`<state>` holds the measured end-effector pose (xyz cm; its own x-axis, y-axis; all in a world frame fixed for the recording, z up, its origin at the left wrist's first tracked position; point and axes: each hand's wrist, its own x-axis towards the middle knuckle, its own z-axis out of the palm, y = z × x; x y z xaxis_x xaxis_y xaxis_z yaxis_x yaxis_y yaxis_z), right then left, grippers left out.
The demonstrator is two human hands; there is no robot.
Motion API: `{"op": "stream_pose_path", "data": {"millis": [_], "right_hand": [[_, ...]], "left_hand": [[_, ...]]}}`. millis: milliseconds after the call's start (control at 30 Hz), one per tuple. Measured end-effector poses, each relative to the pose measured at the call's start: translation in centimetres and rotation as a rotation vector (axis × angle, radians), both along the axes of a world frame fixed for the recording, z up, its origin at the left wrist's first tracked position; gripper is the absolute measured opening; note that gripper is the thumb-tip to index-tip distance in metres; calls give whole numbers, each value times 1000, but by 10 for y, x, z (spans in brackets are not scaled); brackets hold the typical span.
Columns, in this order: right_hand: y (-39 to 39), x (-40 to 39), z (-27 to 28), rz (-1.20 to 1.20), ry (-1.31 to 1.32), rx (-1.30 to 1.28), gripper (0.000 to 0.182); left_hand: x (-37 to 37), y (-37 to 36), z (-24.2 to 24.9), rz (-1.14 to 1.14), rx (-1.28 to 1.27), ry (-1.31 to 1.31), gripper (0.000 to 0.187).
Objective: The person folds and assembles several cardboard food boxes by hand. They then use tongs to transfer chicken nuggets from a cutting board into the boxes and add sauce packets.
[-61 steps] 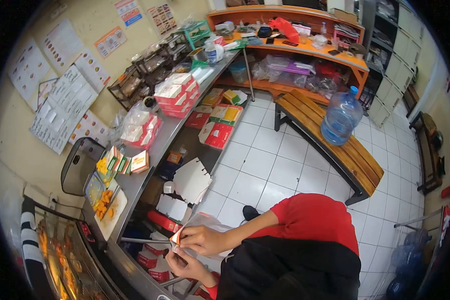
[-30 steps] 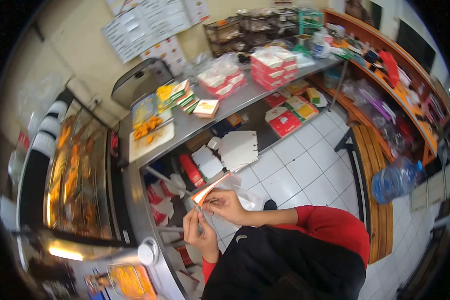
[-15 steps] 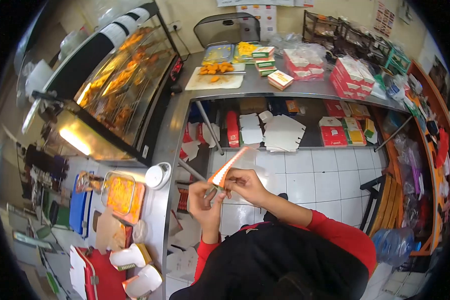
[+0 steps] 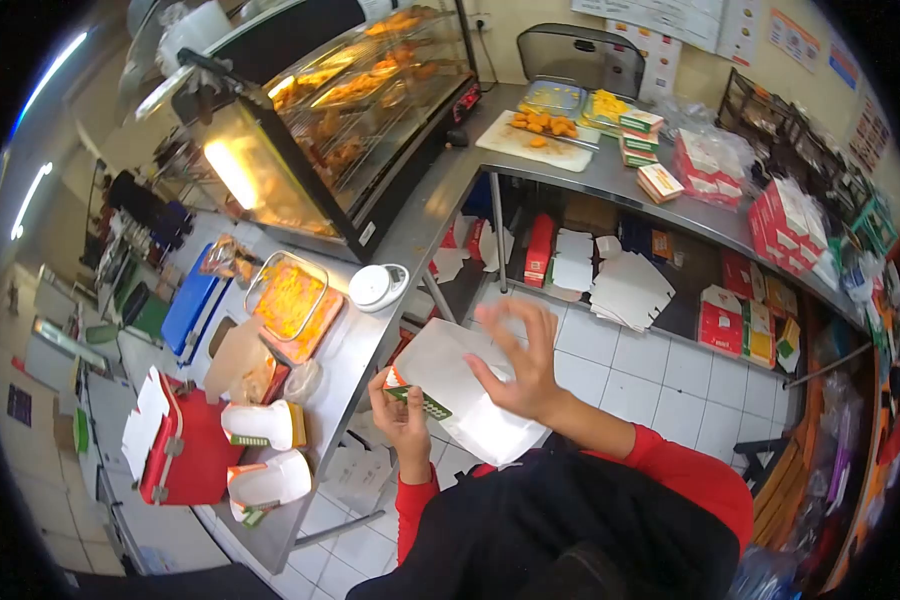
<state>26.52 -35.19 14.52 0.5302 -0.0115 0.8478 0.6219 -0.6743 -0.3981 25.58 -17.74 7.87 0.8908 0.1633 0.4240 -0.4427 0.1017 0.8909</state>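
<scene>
Head view took in a metal counter (image 4: 420, 210) bending around the person's left and front. On it stood a glass-sided display case (image 4: 305, 180), its racks bearing golden-brown food. Nearer the person on that left side sat a red case (image 4: 195, 455) with latches, with a blue box (image 4: 192, 305) farther along. Across the bend, a pale board (image 4: 500, 140) held orange pieces. In front of the body, well clear of the counter's top, was a white-lined carton (image 4: 440, 360), opened out and tilted, with green and orange print along one edge. Two open cartons (image 4: 290, 478) lay beside the red case, and a white scale (image 4: 375, 287) stood near the counter's edge. The left hand (image 4: 407, 425) pinched the carton's printed edge. The right hand (image 4: 530, 370), fingers spread wide, was over its white inside; whether it touched cannot be told.
</scene>
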Motion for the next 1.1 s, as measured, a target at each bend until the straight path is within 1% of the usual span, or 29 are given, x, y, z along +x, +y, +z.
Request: {"op": "stream_pose_path", "data": {"millis": [33,67,133,167,233,267,300,333,367,433,467,567,600,700,733,833,867,967,1000,1100], "right_hand": [[-2,4,1,14,67,105,41],[-4,8,2,28,128,215,38],[-8,16,-21,442,427,547,32],[-12,16,-26,390,398,451,27],[-28,21,-31,306,315,241,18],[-31,21,-36,272,283,229,18],[-34,22,-41,238,251,219,19],[-35,22,-45,206,214,208,19],[-35,23,-45,260,205,146,19],[-35,20,-44,370,188,27,18],[-31,17,-44,422,177,21,20],[-31,5,-44,466,338,81,19],[-36,10,-50,495,317,119,14],[-41,5,-47,639,601,501,9],[-38,0,-40,689,567,512,7],[-30,-7,-44,757,398,470,7],[-27,-14,-41,815,462,602,7],[-35,-19,-39,943,674,633,9],[-39,-19,-38,992,648,592,10],[-47,-18,-33,1141,593,498,14]], "left_hand": [[-1,0,0,4,-23,-2,37],[-3,-1,0,-45,-57,32,39],[0,-1,-1,-125,-125,99,43],[2,-1,-1,-157,-162,131,45],[16,-21,2,147,-97,85,53],[18,-27,-2,301,-58,76,57],[16,-27,-15,640,202,163,54],[9,-30,-18,564,174,127,42],[4,-34,-21,487,146,83,31],[-6,-53,-4,274,-106,222,19],[-10,-61,5,169,-239,279,14],[-12,-59,17,145,-529,402,14],[-14,-54,12,116,-452,391,12],[-32,-71,19,445,86,76,13],[-36,-76,15,588,304,-171,18],[-53,-103,18,760,453,-306,18],[-57,-114,18,766,312,-214,18],[-63,-122,9,688,0,-112,18],[-68,-121,8,659,35,-67,17],[-77,-121,-1,542,-199,-22,16]]}}
